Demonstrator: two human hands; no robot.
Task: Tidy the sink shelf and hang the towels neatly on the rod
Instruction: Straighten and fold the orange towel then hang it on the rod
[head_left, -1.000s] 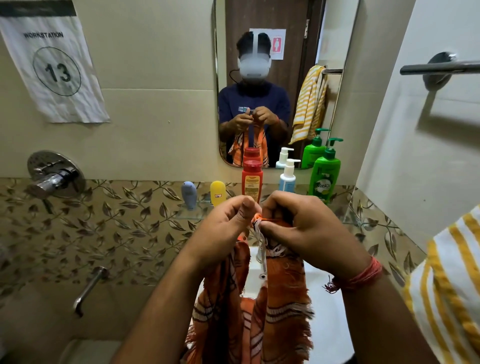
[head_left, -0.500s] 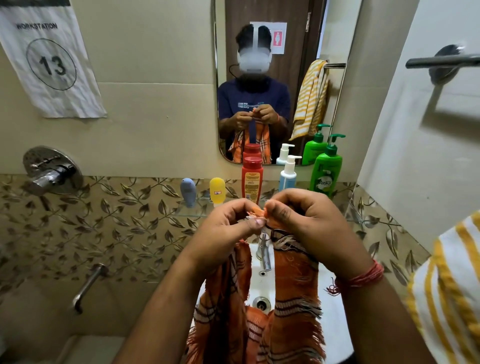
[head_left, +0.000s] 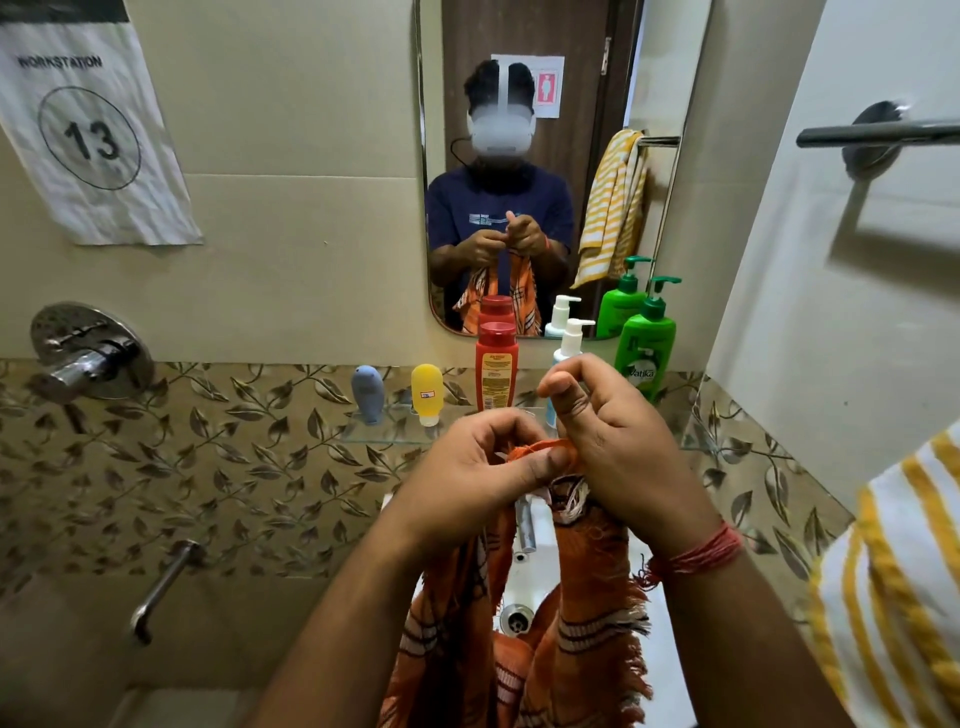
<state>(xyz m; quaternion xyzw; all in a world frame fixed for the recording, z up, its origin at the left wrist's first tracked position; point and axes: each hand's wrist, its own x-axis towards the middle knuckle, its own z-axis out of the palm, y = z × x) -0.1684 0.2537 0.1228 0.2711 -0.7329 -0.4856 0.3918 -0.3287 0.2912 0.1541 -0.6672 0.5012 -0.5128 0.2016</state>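
Observation:
An orange striped towel (head_left: 587, 618) with frayed edges hangs over the white sink (head_left: 524, 577). My left hand (head_left: 467, 473) pinches its top edge between thumb and fingers. My right hand (head_left: 618, 447) holds the same edge from the right, with the forefinger and thumb lifted. A yellow-and-white striped towel (head_left: 898, 587) hangs at the right edge of the view. The metal towel rod (head_left: 878, 132) sticks out from the right wall, bare where I see it. On the glass shelf (head_left: 384, 434) stand a grey tube (head_left: 368, 392), a yellow tube (head_left: 427, 392), a red bottle (head_left: 496, 364), a white pump bottle (head_left: 569, 338) and a green pump bottle (head_left: 647, 345).
A mirror (head_left: 519, 156) above the shelf reflects the person, the towels and the bottles. A chrome mixer (head_left: 88, 353) and a spout (head_left: 161, 587) are on the left wall. A paper sign (head_left: 88, 130) reads workstation 13. The sink tap (head_left: 524, 525) stands behind the towel.
My right hand has opened a little, its forefinger and thumb rising off the towel's edge. The left hand keeps its pinch. The view has tilted slightly down and the towel's two halves hang farther apart.

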